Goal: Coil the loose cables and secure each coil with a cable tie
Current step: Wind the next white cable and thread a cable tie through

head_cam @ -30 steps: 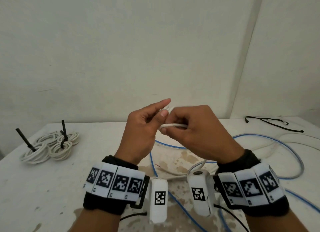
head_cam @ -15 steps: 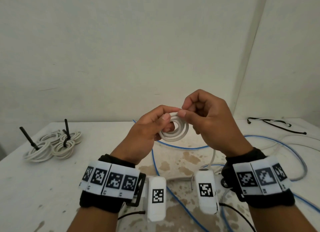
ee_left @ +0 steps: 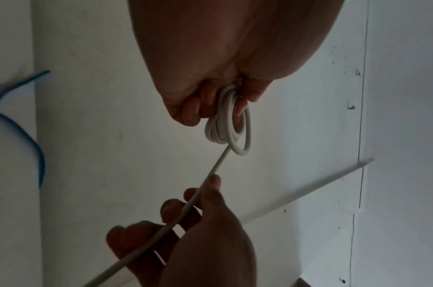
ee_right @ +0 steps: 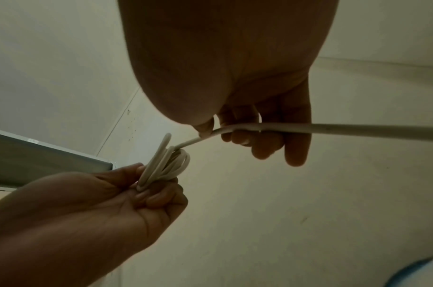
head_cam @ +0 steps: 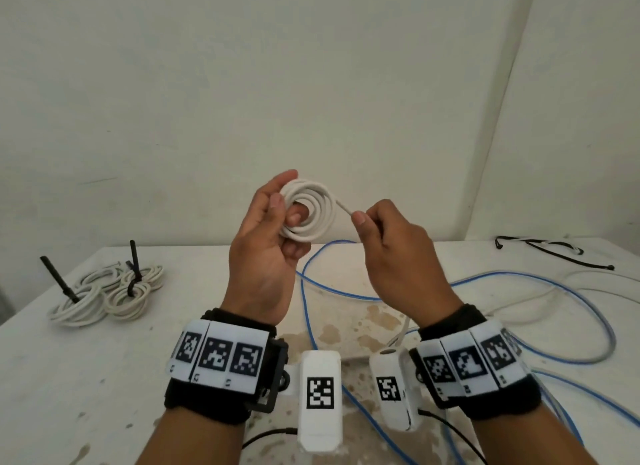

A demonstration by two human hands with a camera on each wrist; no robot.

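Observation:
My left hand (head_cam: 277, 218) is raised above the table and pinches a small white cable coil (head_cam: 313, 211) of several turns, thumb in front and fingers through its middle. The coil (ee_left: 229, 126) hangs edge-on below the fingers in the left wrist view. A short taut stretch of the same white cable (head_cam: 343, 206) runs from the coil to my right hand (head_cam: 367, 222), which pinches it between thumb and forefinger. The cable (ee_right: 321, 129) then trails on past the right palm. Behind the hands a loose blue cable (head_cam: 502, 277) lies in wide loops on the table.
Two finished white coils (head_cam: 104, 293) with black ties (head_cam: 133, 268) standing up lie at the table's (head_cam: 69, 378) left. A black tie or strap (head_cam: 554, 253) lies at the far right. More loose white cable (head_cam: 540, 294) crosses the blue loops. Brown stains mark the table's middle.
Both hands have risen. The coil went from edge-on to facing me and gained turns. My right hand has drawn away to the right, stretching out the cable.

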